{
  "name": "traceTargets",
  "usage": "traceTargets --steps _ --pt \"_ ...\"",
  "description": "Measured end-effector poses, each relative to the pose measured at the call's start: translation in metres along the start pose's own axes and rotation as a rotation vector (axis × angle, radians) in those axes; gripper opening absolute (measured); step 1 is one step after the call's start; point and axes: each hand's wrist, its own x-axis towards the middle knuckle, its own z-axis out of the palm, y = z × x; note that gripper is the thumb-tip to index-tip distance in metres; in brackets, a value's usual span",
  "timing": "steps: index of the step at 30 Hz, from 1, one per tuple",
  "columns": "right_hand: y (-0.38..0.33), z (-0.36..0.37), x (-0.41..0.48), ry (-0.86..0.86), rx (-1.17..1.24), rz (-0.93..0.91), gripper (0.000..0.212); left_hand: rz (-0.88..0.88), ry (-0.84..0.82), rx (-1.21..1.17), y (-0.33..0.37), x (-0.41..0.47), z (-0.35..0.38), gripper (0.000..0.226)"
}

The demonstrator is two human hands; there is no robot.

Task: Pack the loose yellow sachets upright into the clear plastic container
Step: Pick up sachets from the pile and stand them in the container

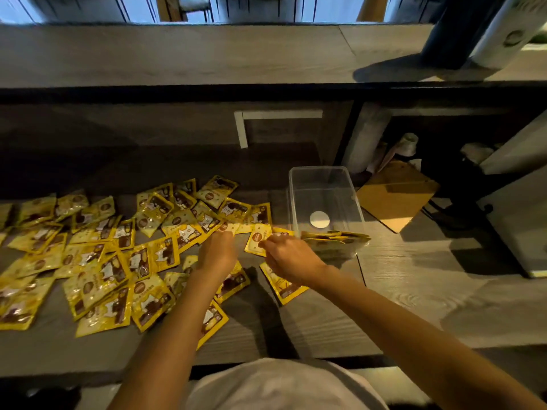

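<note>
Probably risking a slumped yellow sachet [257, 240], pinched by the right hand [288, 255] just beside the mostly bare clear container [325, 184] with few packed sachets [334, 236] for support; left hand [217, 253] over the loose pile [103, 261] on the bench [399, 276], grip unclear.

Print on the loose sachets [97, 270] is way too small to read, and the pile runs off the left edge. A few hide under the left forearm [177, 318]. Left hand [217, 253] fingertips are smeared with glare, can't tell if they grip anything. Right hand [291, 258] covers a corner of the sachet [256, 238] it pinches. Can't count the ones inside the container [319, 167].
</note>
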Motion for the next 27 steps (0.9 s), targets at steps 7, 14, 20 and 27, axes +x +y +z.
traceTargets --steps 7,14,20,27 --pt "-0.014 0.024 -0.008 -0.428 -0.085 0.206 0.034 0.047 -0.313 0.232 -0.026 -0.017 0.049 0.045" --pt "-0.001 0.038 -0.019 -0.455 -0.081 0.158 0.065 0.317 -0.308 0.222 -0.026 -0.021 0.057 0.050" --pt "0.010 0.035 -0.021 -0.522 -0.035 0.301 0.076 0.304 -0.236 0.078 -0.025 -0.013 0.056 0.075" --pt "0.008 0.032 -0.014 -0.500 -0.105 0.353 0.075 0.271 -0.171 0.125 -0.012 -0.009 0.055 0.100"
